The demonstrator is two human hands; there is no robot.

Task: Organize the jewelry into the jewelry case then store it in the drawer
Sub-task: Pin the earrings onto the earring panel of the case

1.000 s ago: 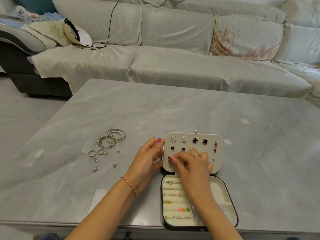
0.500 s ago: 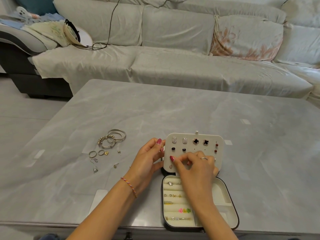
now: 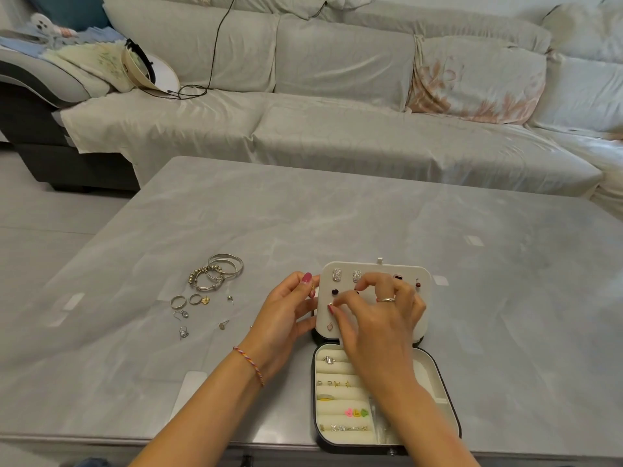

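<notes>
While the white earring panel (image 3: 376,298) of the open jewelry case (image 3: 448,392) is steadied by the left hand's (image 3: 286,311) curled grip, what is probably a small stud (image 3: 330,304) is pinched against it by the right hand (image 3: 377,318).

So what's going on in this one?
A person is fitting earrings into an open white jewelry case on a grey marble-look table. The left hand steadies the case's upright white earring panel by its edge, while the right hand pinches something small against the panel. Silver bangles, rings and loose earrings lie unsorted on the table to the left.
</notes>
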